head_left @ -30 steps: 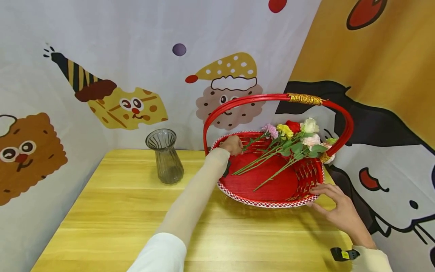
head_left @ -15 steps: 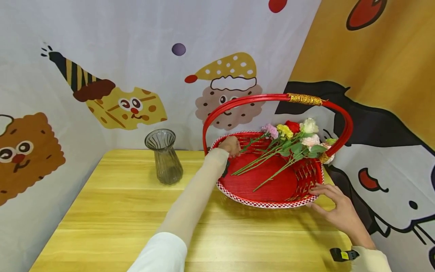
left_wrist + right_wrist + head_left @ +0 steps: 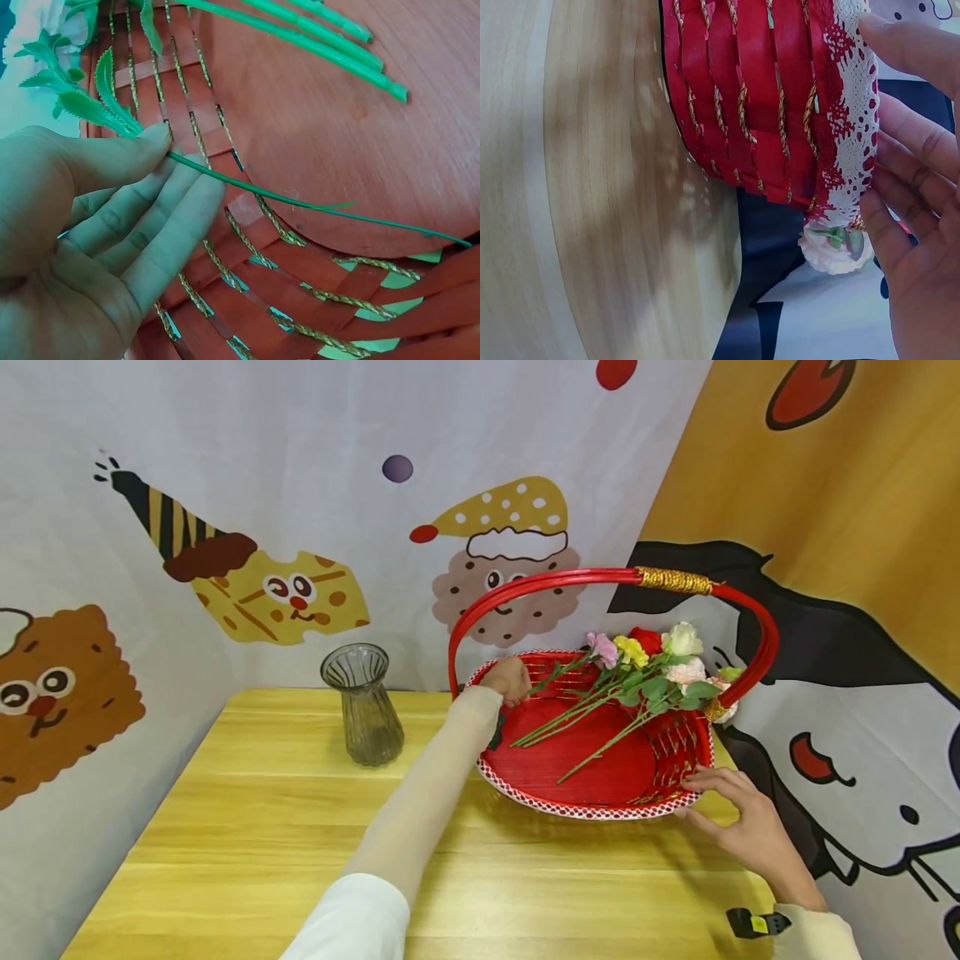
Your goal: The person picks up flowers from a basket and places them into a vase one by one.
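Observation:
My left hand (image 3: 508, 681) reaches inside the red woven basket (image 3: 577, 810) at its left side. In the left wrist view, its thumb and fingers pinch a thin green flower stem (image 3: 247, 185) just below the toothed leaves (image 3: 90, 109). In the head view the stem seems to run to a purple carnation (image 3: 602, 649). More flowers lie in the basket with heads toward the back right: a yellow bloom (image 3: 632, 652), a red rose (image 3: 647, 640) and a white rose (image 3: 682, 639). At the front right, my right hand (image 3: 742, 827) holds the basket's lace-trimmed rim, thumb outside, fingers over the edge.
A fluted grey glass vase (image 3: 371, 718) stands left of the basket on the wooden table (image 3: 300, 843). The basket's tall red handle (image 3: 547, 581) arches over the flowers. A printed curtain (image 3: 300, 460) hangs close behind the table and on both sides.
The purple carnation has shifted slightly to the right. My left hand stays at the basket's left side, and my right hand has kept its place on the rim.

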Motion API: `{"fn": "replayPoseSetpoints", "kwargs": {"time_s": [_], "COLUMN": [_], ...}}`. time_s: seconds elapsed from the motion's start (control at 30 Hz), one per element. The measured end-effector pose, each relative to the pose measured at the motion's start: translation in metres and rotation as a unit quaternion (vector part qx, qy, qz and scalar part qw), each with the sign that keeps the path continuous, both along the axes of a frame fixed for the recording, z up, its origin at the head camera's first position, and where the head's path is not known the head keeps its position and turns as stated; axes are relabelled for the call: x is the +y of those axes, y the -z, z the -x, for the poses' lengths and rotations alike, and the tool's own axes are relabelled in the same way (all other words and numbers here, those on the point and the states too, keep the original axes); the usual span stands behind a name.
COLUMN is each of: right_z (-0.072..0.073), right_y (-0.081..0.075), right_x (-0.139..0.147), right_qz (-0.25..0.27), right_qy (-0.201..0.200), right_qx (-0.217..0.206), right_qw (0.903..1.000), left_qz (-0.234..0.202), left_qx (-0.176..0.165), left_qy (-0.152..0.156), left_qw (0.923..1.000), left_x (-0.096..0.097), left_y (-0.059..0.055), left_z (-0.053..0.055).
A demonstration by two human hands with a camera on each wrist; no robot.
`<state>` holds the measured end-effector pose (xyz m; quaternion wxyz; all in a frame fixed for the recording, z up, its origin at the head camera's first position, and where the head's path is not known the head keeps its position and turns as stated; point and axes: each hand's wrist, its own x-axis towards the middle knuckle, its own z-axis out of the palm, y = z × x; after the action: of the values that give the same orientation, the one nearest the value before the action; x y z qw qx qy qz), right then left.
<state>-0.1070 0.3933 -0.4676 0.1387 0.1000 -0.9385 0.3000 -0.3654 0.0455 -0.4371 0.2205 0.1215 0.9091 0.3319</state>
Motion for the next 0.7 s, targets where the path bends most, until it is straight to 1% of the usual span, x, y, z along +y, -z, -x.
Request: {"fn": "replayPoseSetpoints", "kwargs": {"time_s": [0.1, 0.2, 0.3, 0.37, 0.57, 0.7], "right_z": [0.000, -0.001, -0.001, -0.001, -0.001, 0.000], "right_y": [0.001, 0.001, 0.002, 0.002, 0.003, 0.003], "right_x": [0.000, -0.001, -0.001, -0.001, 0.001, 0.000], "right_qz": [-0.002, -0.006, -0.005, -0.001, -0.002, 0.006], "right_qy": [0.002, 0.006, 0.007, 0.008, 0.019, 0.015], "right_qx": [0.005, 0.011, 0.012, 0.012, 0.016, 0.009], "right_qw": [1.0000, 0.9999, 0.9999, 0.9999, 0.9997, 0.9998], "left_qz": [-0.009, -0.019, -0.032, -0.045, -0.094, -0.122], "left_qx": [0.016, 0.023, 0.027, 0.023, 0.005, 0.004], "left_qy": [0.000, -0.002, -0.012, -0.018, -0.022, -0.031], "left_qw": [0.9998, 0.9996, 0.9991, 0.9986, 0.9953, 0.9921], "left_x": [-0.002, -0.004, -0.005, -0.005, 0.000, 0.002], "left_y": [-0.001, -0.001, -0.001, -0.002, -0.005, -0.008], "left_z": [-0.002, -0.003, -0.004, -0.006, -0.015, -0.021]}}
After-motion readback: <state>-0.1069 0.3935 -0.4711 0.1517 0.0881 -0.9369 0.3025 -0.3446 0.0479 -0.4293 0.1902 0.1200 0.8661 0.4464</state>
